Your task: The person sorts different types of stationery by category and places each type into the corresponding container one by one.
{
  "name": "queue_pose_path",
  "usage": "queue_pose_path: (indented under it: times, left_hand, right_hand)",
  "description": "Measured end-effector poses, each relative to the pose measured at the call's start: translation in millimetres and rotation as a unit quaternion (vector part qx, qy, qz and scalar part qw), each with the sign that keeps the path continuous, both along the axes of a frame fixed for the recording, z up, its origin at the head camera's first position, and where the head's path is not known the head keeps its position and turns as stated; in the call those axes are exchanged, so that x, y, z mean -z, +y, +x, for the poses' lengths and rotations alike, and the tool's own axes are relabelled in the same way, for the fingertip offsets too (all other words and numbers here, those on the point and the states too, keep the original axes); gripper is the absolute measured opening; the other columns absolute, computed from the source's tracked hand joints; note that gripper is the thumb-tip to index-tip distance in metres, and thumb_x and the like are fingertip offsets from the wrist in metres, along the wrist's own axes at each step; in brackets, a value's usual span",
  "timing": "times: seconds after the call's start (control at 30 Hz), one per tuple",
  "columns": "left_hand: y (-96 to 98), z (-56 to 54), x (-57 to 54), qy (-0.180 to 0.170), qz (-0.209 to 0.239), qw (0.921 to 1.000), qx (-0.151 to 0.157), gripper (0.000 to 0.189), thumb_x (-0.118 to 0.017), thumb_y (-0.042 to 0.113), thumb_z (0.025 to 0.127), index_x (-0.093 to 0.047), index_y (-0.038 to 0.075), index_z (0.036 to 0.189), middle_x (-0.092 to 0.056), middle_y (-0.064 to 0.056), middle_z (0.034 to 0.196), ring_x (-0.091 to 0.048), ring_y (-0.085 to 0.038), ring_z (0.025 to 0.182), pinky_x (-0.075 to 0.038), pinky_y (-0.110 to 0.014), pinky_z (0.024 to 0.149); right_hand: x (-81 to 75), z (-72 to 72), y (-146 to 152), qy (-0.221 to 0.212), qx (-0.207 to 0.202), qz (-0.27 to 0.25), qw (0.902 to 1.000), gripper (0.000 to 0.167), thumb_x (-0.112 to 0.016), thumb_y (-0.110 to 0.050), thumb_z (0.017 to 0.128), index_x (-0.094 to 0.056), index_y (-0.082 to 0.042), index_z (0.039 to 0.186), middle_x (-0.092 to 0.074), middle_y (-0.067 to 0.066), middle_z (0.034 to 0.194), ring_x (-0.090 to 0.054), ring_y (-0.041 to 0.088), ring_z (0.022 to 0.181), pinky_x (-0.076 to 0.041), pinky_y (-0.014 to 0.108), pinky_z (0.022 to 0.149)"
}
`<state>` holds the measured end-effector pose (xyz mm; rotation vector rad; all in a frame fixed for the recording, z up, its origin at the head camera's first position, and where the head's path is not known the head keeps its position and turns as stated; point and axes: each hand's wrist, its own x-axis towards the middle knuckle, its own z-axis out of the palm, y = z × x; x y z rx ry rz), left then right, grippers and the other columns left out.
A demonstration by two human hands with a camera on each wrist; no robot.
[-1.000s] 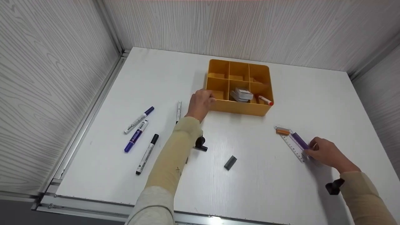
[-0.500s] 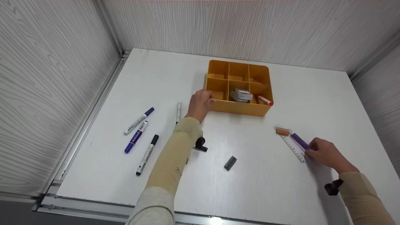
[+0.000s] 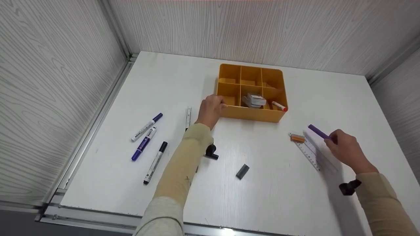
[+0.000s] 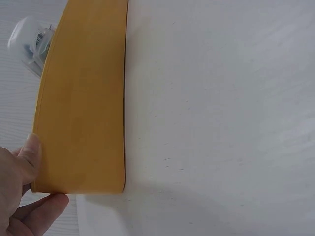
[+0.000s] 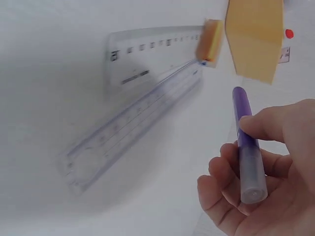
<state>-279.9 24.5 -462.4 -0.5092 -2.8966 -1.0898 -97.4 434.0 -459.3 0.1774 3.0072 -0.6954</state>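
Observation:
In the head view my left hand [image 3: 211, 110] grips the front left corner of a yellow six-compartment organizer box [image 3: 251, 114]. The left wrist view shows the thumb [image 4: 32, 150] on the box's rim and a fingertip under its corner. My right hand [image 3: 346, 149] pinches a purple marker [image 3: 317, 131] with a pale near end, held above the tabletop. Below it lie two clear rulers, one with a scale along its edge [image 5: 152, 54] and a narrower one [image 5: 135, 125]. An orange and grey eraser-like block [image 3: 297, 138] sits at their far ends.
Inside the box are small clear cases [image 3: 255, 100] and a red-capped marker [image 3: 279, 106]. Several markers lie at left, among them a black-capped one [image 3: 155, 163] and a blue one [image 3: 143, 143]. A dark grey block [image 3: 242, 171] lies near the middle.
My right hand has lifted the purple marker off the rulers and moved it up and away from the front edge. The left hand stays at the box corner.

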Motion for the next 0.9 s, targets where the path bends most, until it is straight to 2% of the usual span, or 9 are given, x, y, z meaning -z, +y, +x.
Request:
queue_pose_path:
  times: [0.13, 0.33, 0.47, 0.6, 0.73, 0.83, 0.9]
  left_hand:
    - [0.3, -0.1, 0.9, 0.004, -0.008, 1.0000, -0.001, 0.016, -0.068, 0.025, 0.092, -0.072, 0.010, 0.096, -0.067, -0.003, 0.093, -0.061, -0.015, 0.085, -0.055, -0.028, 0.079]
    - [-0.3, -0.3, 2.2, 0.009, -0.004, 1.0000, 0.002, 0.016, -0.067, 0.025, 0.093, -0.072, 0.010, 0.096, -0.068, -0.003, 0.093, -0.062, -0.015, 0.086, -0.055, -0.028, 0.080]
    - [-1.3, 0.5, 3.1, 0.008, 0.008, 0.9999, 0.003, 0.016, -0.066, 0.025, 0.093, -0.071, 0.009, 0.097, -0.067, -0.003, 0.093, -0.061, -0.015, 0.085, -0.055, -0.028, 0.080]
    - [-1.5, 0.8, 4.0, 0.005, 0.017, 0.9998, 0.004, 0.016, -0.066, 0.023, 0.094, -0.071, 0.009, 0.097, -0.067, -0.004, 0.094, -0.061, -0.016, 0.085, -0.055, -0.028, 0.080]
    - [-0.6, -0.2, 3.3, 0.006, 0.001, 1.0000, 0.002, 0.017, -0.067, 0.024, 0.093, -0.073, 0.009, 0.098, -0.068, -0.004, 0.095, -0.062, -0.016, 0.087, -0.055, -0.027, 0.082]
    - [0.0, -1.1, 2.1, 0.007, -0.011, 0.9999, 0.000, 0.017, -0.068, 0.025, 0.092, -0.073, 0.009, 0.097, -0.068, -0.004, 0.094, -0.063, -0.016, 0.087, -0.055, -0.028, 0.081]
    - [0.2, -1.5, 1.7, 0.007, -0.015, 0.9999, -0.001, 0.017, -0.068, 0.025, 0.092, -0.073, 0.009, 0.096, -0.068, -0.004, 0.093, -0.062, -0.016, 0.086, -0.055, -0.028, 0.081]
  right_hand:
    - [-5.2, -5.9, -6.9, 0.047, -0.004, -0.001, 0.9989, 0.025, -0.055, -0.016, 0.101, -0.055, 0.009, 0.107, -0.062, 0.023, 0.087, -0.054, 0.025, 0.071, -0.042, 0.023, 0.055]
    - [-17.2, -17.2, -24.5, 0.105, -0.011, -0.005, 0.9944, 0.025, -0.057, -0.014, 0.100, -0.055, 0.007, 0.114, -0.064, 0.024, 0.093, -0.056, 0.026, 0.072, -0.041, 0.016, 0.056]
    - [-25.2, -27.4, -40.6, 0.138, -0.018, -0.012, 0.9902, 0.026, -0.057, -0.014, 0.100, -0.050, 0.003, 0.119, -0.065, 0.023, 0.094, -0.055, 0.022, 0.067, -0.039, 0.018, 0.053]
    - [-28.3, -39.2, -56.0, 0.162, -0.037, -0.007, 0.9861, 0.026, -0.057, -0.014, 0.101, -0.046, -0.001, 0.120, -0.065, 0.023, 0.095, -0.056, 0.022, 0.069, -0.037, 0.013, 0.057]
    - [-29.6, -51.5, -69.7, 0.197, -0.072, -0.002, 0.9778, 0.020, -0.060, -0.008, 0.098, -0.048, 0.000, 0.112, -0.065, 0.020, 0.096, -0.056, 0.024, 0.076, -0.037, 0.009, 0.064]
    - [-32.3, -59.8, -79.0, 0.207, -0.095, -0.009, 0.9737, 0.016, -0.059, -0.001, 0.097, -0.050, 0.002, 0.109, -0.062, 0.019, 0.098, -0.058, 0.026, 0.083, -0.047, 0.021, 0.071]
    - [-34.3, -64.5, -84.7, 0.194, -0.099, -0.011, 0.9760, 0.016, -0.057, 0.002, 0.097, -0.049, 0.001, 0.111, -0.060, 0.019, 0.102, -0.059, 0.027, 0.090, -0.053, 0.033, 0.078]
